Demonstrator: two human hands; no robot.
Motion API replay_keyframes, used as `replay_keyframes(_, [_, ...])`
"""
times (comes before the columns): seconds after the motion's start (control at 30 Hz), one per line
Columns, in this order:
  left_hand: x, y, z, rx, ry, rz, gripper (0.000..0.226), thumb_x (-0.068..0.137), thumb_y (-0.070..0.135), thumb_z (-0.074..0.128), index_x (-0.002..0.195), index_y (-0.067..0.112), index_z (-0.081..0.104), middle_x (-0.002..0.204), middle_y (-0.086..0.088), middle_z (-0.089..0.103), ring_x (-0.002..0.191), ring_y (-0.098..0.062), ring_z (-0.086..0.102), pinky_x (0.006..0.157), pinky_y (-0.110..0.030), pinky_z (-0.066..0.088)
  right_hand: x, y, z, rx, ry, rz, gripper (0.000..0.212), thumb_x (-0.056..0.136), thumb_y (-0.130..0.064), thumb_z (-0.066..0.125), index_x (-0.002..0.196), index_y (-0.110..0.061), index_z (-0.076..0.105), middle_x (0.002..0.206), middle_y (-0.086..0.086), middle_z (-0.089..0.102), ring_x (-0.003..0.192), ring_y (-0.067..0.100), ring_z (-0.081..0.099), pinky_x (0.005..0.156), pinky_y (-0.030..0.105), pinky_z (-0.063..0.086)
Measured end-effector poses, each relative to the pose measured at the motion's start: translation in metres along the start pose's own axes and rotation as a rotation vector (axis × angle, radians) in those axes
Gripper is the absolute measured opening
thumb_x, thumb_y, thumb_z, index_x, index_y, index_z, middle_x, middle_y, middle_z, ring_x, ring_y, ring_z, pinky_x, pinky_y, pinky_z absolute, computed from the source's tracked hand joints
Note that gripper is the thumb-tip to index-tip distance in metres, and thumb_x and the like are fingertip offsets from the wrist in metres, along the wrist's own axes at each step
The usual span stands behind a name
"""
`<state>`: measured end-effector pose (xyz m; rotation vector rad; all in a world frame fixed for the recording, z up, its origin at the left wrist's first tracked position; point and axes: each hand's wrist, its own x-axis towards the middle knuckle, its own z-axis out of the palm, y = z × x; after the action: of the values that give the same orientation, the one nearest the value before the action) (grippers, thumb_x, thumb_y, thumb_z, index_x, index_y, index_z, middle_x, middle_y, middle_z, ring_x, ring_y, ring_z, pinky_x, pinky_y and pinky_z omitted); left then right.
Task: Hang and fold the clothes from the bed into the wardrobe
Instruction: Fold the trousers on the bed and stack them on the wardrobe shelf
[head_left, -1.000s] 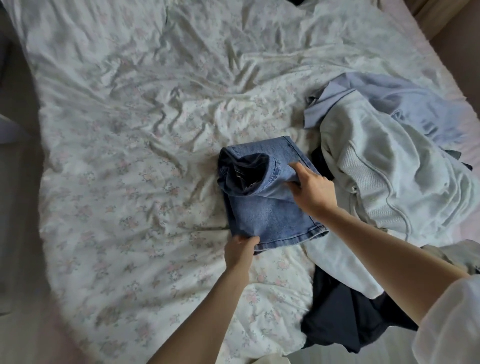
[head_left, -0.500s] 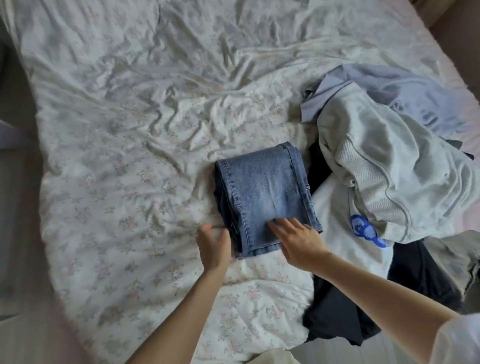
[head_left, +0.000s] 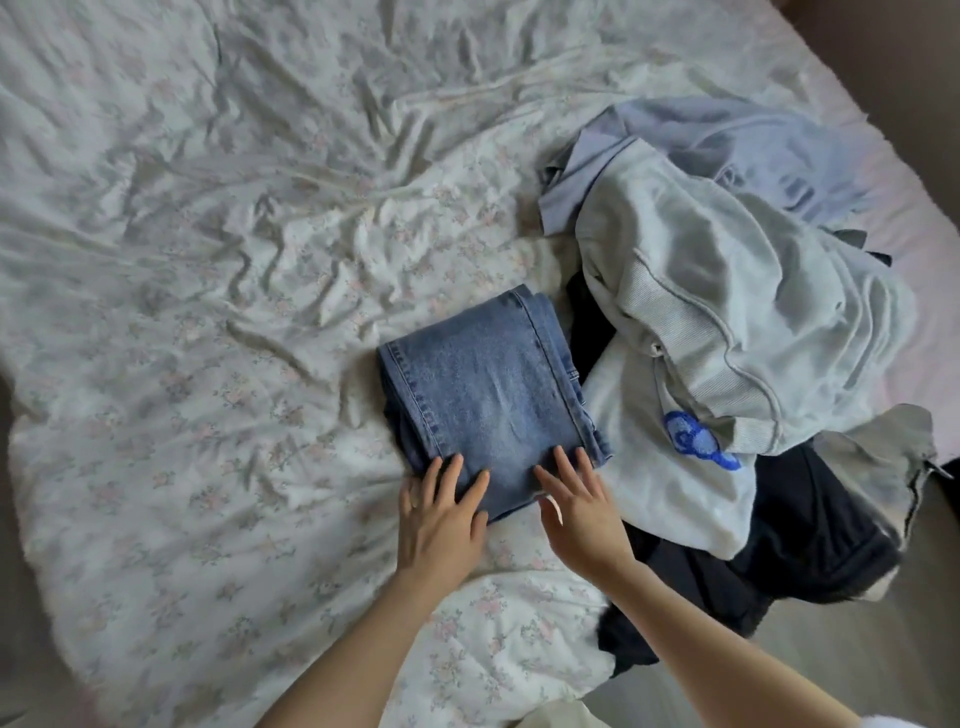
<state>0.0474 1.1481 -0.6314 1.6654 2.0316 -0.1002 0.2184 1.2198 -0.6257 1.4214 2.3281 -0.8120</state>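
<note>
I see the bed (head_left: 208, 260) under a wrinkled floral sheet, filling most of the view. Along its right edge a heap of clothes: grey sweatshirt (head_left: 727, 312) on top, pale blue shirt (head_left: 727, 135) behind, white tee (head_left: 665, 467) with blue print, dark garment (head_left: 805, 530) at the near edge. Folded jeans (head_left: 483, 395) lie mid-bed, touching the heap's left side. My left hand (head_left: 441, 514) and right hand (head_left: 582, 509) both rest flat on the jeans' near edge, fingers straight, gripping nothing.
</note>
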Motion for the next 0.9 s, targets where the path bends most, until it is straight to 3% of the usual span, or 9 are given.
replay_keyframes(0.07, [0.013,-0.008,-0.008,-0.046,0.29,0.082,0.032,0.082,0.034,0.044,0.086,0.024,0.073,0.105,-0.004,0.064,0.109,-0.019,0.046,0.088,-0.043,0.037,-0.004,-0.008,0.008,0.258,0.364,0.142,0.029,0.091,-0.016,0.056,0.118,-0.008,0.061,0.132,0.012,0.054,0.127,0.034,0.045,0.101,0.048,0.042])
replay_keyframes(0.13, [0.035,-0.016,-0.026,-0.059,0.462,0.066,0.028,0.08,0.034,0.047,0.07,0.018,0.068,0.095,-0.004,0.062,0.099,-0.02,0.045,0.084,-0.041,0.033,-0.001,-0.026,0.008,0.546,0.589,0.374,0.019,0.089,-0.016,0.06,0.107,-0.007,0.058,0.107,0.006,0.056,0.105,0.028,0.054,0.088,0.045,0.048])
replay_keyframes(0.23, [0.083,-0.018,-0.057,-0.004,0.506,-0.006,0.034,0.078,0.038,0.055,0.098,0.013,0.066,0.114,-0.012,0.058,0.111,-0.028,0.046,0.092,-0.05,0.034,0.016,-0.05,0.001,1.053,0.554,0.815,0.042,0.09,-0.027,0.06,0.122,-0.006,0.043,0.115,0.007,0.047,0.111,0.027,0.049,0.097,0.039,0.04])
replay_keyframes(0.37, [0.14,-0.021,-0.098,0.05,0.135,-0.082,0.071,0.088,0.051,0.051,0.146,0.017,0.027,0.15,-0.008,0.03,0.138,-0.028,0.025,0.11,-0.054,0.017,0.035,-0.066,-0.006,1.468,0.39,1.095,0.061,0.089,-0.034,0.06,0.135,-0.006,0.033,0.136,0.013,0.045,0.122,0.03,0.046,0.102,0.036,0.036])
replay_keyframes(0.47, [0.18,-0.038,-0.112,-0.046,-0.206,-0.062,0.09,0.084,0.055,0.059,0.151,0.019,0.01,0.156,-0.004,0.02,0.141,-0.025,0.02,0.112,-0.046,0.021,0.039,-0.067,-0.005,1.62,0.257,1.073,0.071,0.092,-0.035,0.055,0.146,-0.011,0.015,0.148,0.008,0.032,0.134,0.029,0.034,0.109,0.038,0.029])
replay_keyframes(0.57, [0.214,-0.043,-0.118,-0.417,-0.41,-0.138,0.094,0.071,0.039,0.08,0.145,0.018,0.027,0.144,-0.004,0.042,0.126,-0.024,0.045,0.106,-0.042,0.038,0.043,-0.059,-0.005,1.723,0.327,0.977,0.064,0.093,-0.026,0.057,0.144,-0.015,0.02,0.141,0.002,0.038,0.128,0.023,0.039,0.105,0.034,0.032])
replay_keyframes(0.63, [0.22,-0.037,-0.123,-0.465,-0.439,-0.18,0.081,0.066,0.032,0.085,0.132,0.017,0.04,0.129,-0.003,0.053,0.111,-0.023,0.054,0.098,-0.04,0.045,0.042,-0.063,-0.007,1.705,0.395,0.935,0.057,0.092,-0.014,0.056,0.14,-0.015,0.024,0.132,0.0,0.042,0.116,0.019,0.044,0.098,0.031,0.035])
replay_keyframes(0.77, [0.188,-0.024,-0.137,-0.359,-0.245,-0.171,0.07,0.065,0.041,0.082,0.122,0.019,0.047,0.119,-0.001,0.058,0.105,-0.025,0.057,0.085,-0.035,0.045,0.037,-0.082,-0.022,1.454,0.615,0.761,0.061,0.085,-0.001,0.047,0.135,-0.03,0.026,0.13,-0.007,0.045,0.116,0.011,0.047,0.098,0.03,0.039])
replay_keyframes(0.9, [0.122,-0.012,-0.157,-0.486,0.153,-0.313,0.062,0.071,0.036,0.079,0.117,0.008,0.048,0.121,-0.014,0.059,0.11,-0.034,0.056,0.084,-0.037,0.044,0.034,-0.086,-0.062,1.106,0.744,0.566,0.075,0.086,0.0,0.044,0.149,-0.027,0.012,0.146,-0.006,0.033,0.128,0.013,0.039,0.099,0.03,0.038])
